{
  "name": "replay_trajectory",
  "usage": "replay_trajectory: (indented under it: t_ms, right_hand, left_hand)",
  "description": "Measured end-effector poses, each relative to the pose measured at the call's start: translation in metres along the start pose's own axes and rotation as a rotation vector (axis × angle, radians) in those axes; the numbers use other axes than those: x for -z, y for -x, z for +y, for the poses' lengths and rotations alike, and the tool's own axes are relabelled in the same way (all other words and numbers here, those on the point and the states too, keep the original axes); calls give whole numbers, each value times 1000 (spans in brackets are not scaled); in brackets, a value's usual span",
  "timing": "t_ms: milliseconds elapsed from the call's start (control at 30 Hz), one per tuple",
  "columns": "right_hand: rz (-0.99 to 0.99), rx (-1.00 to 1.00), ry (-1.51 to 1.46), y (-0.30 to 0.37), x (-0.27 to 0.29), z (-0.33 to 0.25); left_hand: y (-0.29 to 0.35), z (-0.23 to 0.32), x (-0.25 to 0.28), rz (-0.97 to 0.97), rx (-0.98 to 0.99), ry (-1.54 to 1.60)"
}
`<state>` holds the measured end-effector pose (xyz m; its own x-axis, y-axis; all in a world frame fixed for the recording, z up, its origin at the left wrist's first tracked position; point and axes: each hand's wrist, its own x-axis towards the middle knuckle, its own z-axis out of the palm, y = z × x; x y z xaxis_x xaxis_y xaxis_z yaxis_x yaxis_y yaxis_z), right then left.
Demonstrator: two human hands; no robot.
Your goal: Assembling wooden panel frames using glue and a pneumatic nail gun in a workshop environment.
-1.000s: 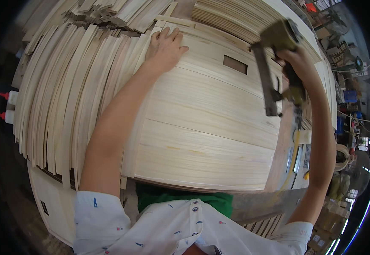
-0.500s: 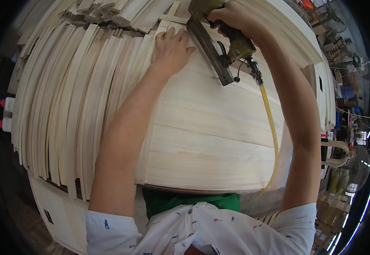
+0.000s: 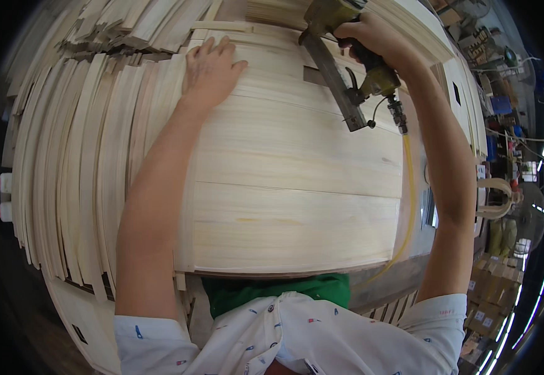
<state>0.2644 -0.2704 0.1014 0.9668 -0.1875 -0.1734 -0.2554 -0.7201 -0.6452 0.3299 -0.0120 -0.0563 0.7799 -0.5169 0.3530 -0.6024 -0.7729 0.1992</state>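
Note:
A wooden panel (image 3: 297, 159) of pale boards lies in front of me. My left hand (image 3: 212, 74) rests palm down near its far left corner, fingers spread, on the strip along the left edge. A short pale strip (image 3: 222, 27) lies across just beyond my fingertips. My right hand (image 3: 375, 40) is wrapped round the handle of an olive-and-black air nail gun (image 3: 335, 75), held over the far right part of the panel. From the gun's handle end a yellow air hose (image 3: 412, 200) curves down toward me. Whether the gun's nose touches wood, I cannot tell.
Many long wooden strips (image 3: 87, 169) stand packed along the left, with more stacked strips (image 3: 128, 25) behind them. Two white bottles with red tips (image 3: 5, 182) are at the far left. Cardboard boxes (image 3: 487, 294) and a fan (image 3: 528, 215) stand off to the right.
The nail gun has moved right, away from my left hand. My left hand has shifted a little left on the panel. The whole view has shifted too.

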Motion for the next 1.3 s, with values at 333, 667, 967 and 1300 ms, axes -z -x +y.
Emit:
replay_trajectory:
  t_ms: [333, 667, 967, 1300]
  right_hand:
    - [134, -118, -81, 46, 48, 72]
    - [320, -344, -248, 257, 82, 123]
    - [501, -408, 503, 407, 38, 230]
    - [566, -366, 568, 412, -24, 254]
  left_hand:
    - [-3, 6, -1, -3, 14, -45]
    - [-1, -16, 4, 149, -116, 192]
    - [69, -39, 80, 111, -42, -53]
    - [197, -38, 155, -27, 254, -273]
